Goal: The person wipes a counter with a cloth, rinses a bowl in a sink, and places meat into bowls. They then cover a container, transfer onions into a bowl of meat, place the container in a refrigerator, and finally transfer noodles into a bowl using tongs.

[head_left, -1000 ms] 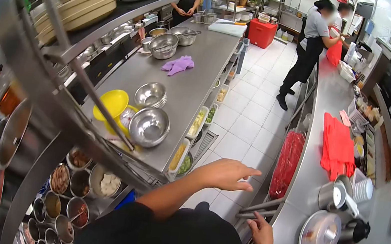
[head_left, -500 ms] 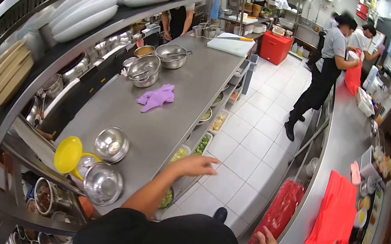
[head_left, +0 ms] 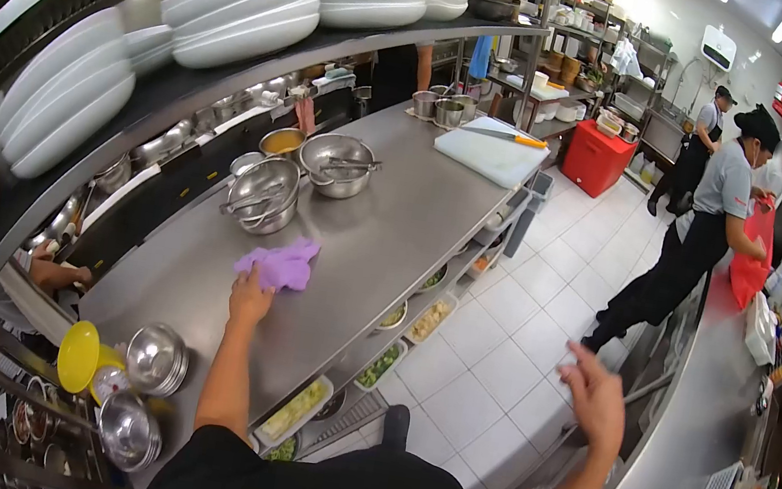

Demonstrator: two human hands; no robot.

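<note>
My left hand (head_left: 250, 300) reaches over the steel counter (head_left: 339, 257) and touches the near edge of a crumpled purple cloth (head_left: 285, 264); its fingertips are on the fabric. Beyond the cloth stand two steel bowls with utensils in them, one nearer (head_left: 263, 195) and one farther (head_left: 337, 166). Over the tiled floor, at the right, my right hand (head_left: 594, 396) is raised with its fingers apart and holds nothing.
Steel bowls (head_left: 157, 358) and a yellow bowl (head_left: 78, 356) stand at the counter's near left. White plates (head_left: 243, 15) fill the overhead shelf. A white board (head_left: 491, 153) bears a knife. Co-workers (head_left: 708, 221) stand at the right counter; another person's arm (head_left: 53, 275) shows at left.
My left hand has moved left and forward from above the aisle onto the purple cloth. My right hand has risen and moved forward. The view has shifted, and more of the far room shows.
</note>
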